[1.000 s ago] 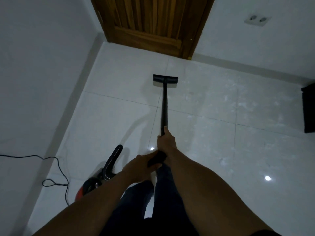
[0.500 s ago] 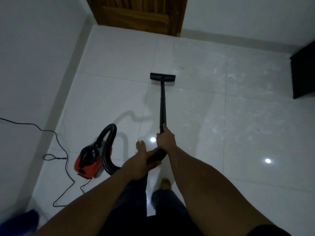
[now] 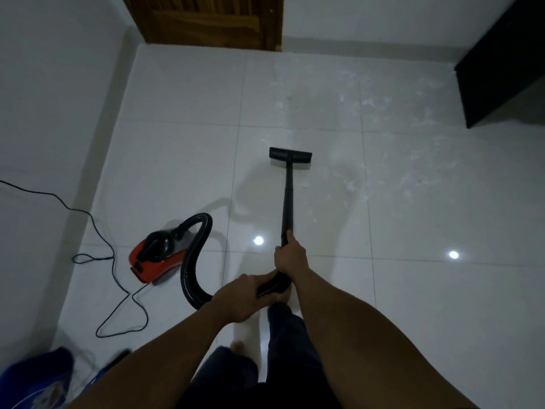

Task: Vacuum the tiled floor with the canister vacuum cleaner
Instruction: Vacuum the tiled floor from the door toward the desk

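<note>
The floor head (image 3: 290, 154) has drawn back from the door (image 3: 206, 22), now ahead-right of the canister (image 3: 157, 256). Right hand (image 3: 290, 256) wraps the wand (image 3: 287, 199), left hand (image 3: 239, 299) grips the hose end (image 3: 271, 286). White scraps (image 3: 413, 172) farther right of the canister likely need the next pass

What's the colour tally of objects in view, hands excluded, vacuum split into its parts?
Black: 5 (hose, wand, floor head, power cord, cabinet)
Red: 1 (canister)
Brown: 1 (door)
Blue: 1 (blurred item, lower left)
Total: 8
</note>
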